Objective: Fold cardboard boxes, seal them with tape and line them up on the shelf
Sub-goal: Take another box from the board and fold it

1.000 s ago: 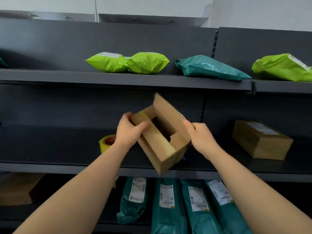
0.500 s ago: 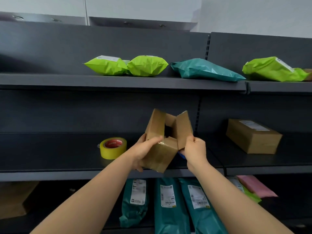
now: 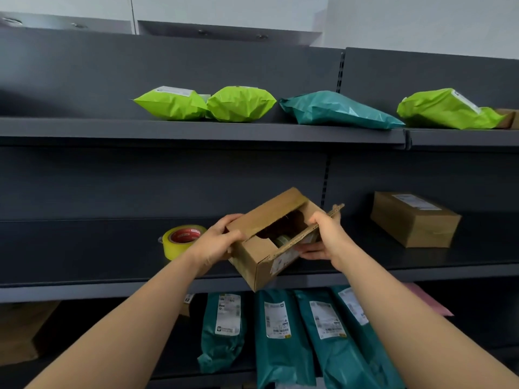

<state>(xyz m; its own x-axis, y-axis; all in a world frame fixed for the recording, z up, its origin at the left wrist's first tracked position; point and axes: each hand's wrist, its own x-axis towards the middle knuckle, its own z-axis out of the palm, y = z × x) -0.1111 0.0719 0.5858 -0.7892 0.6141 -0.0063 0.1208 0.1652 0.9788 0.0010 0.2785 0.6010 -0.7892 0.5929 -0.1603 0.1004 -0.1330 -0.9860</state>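
Observation:
A small brown cardboard box [image 3: 259, 259] hangs tilted in front of the middle shelf [image 3: 84, 290], its top flaps partly folded with a dark gap between them. My left hand [image 3: 219, 242] grips its left end, thumb over the top flap. My right hand [image 3: 323, 240] holds the right side, thumb on the near long flap and fingers under the box. A white label shows on the box's front right face. A yellow tape roll [image 3: 181, 240] with a red core stands on the shelf just left of my left hand.
A closed labelled cardboard box [image 3: 412, 220] sits on the middle shelf at right. Green and teal mailer bags [image 3: 334, 110] lie on the upper shelf. Teal bags [image 3: 275, 338] stand below, with a brown carton [image 3: 19, 332] at lower left and a pink bag [image 3: 429, 301] at right.
The box has turned from standing on end with its flaps up to lying longways, and the long flaps have come down over the opening. Both hands shifted their grip with it.

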